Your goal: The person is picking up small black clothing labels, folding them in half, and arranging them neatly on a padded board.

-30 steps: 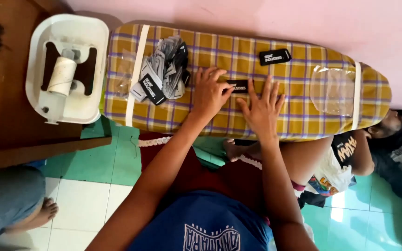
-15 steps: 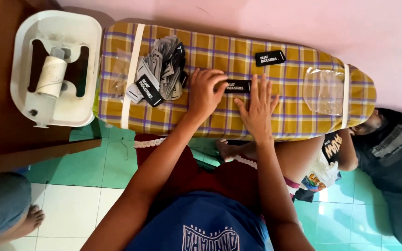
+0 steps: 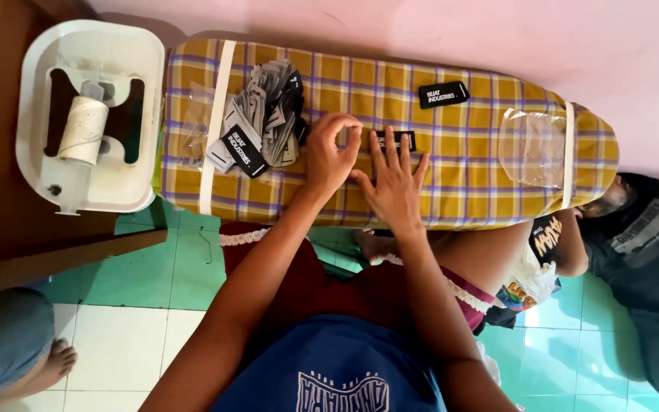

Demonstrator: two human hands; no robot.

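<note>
Your left hand (image 3: 331,156) rested curled, fingertips pinching at the left end of a black label (image 3: 390,140) near the middle of the checked ironing board (image 3: 467,122). Your right hand (image 3: 395,183) lay flat, fingers spread, holding nothing, its fingertips pressing on that label. A pile of grey and black labels (image 3: 262,118) sat toward the board's left end, another black label (image 3: 444,94) near its far edge.

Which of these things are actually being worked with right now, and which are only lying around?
In use: left hand, right hand, black label under them, label pile, checked ironing board.
Lying about: lone black label, clear bags, white tray with roll.
</note>
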